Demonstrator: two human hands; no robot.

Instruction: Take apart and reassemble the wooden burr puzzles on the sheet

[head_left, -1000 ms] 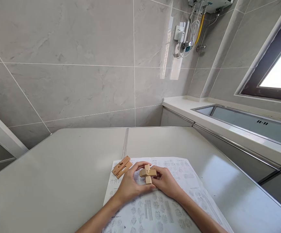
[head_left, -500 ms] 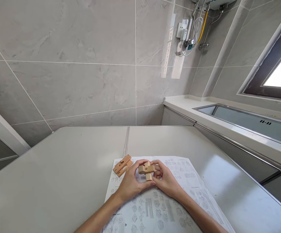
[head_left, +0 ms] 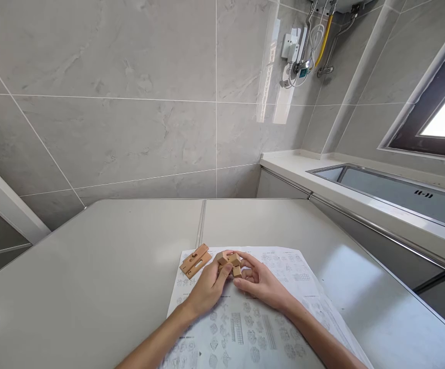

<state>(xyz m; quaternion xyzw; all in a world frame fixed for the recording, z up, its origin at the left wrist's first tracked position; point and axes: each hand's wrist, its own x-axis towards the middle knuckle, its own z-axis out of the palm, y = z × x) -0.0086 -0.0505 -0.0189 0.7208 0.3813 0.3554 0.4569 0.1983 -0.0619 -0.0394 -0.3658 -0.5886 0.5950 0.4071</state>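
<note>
Head view | table [head_left: 91, 266] | printed paper [head_left: 260, 328] on it | left hand [head_left: 209, 284] closed on wooden blocks [head_left: 233, 260]; right hand [head_left: 262, 282] half-curled at their right side, grip unclear | two flat wood pieces [head_left: 197, 265] on paper, left, not joined in | blocks over paper, several apparently fitted together

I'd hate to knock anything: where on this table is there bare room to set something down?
The table is bare left of the paper and left arm, behind the paper to the far edge, and right of the paper. The paper's far part is crowded: flat pieces, left hand holding a block, right hand close by.
</note>
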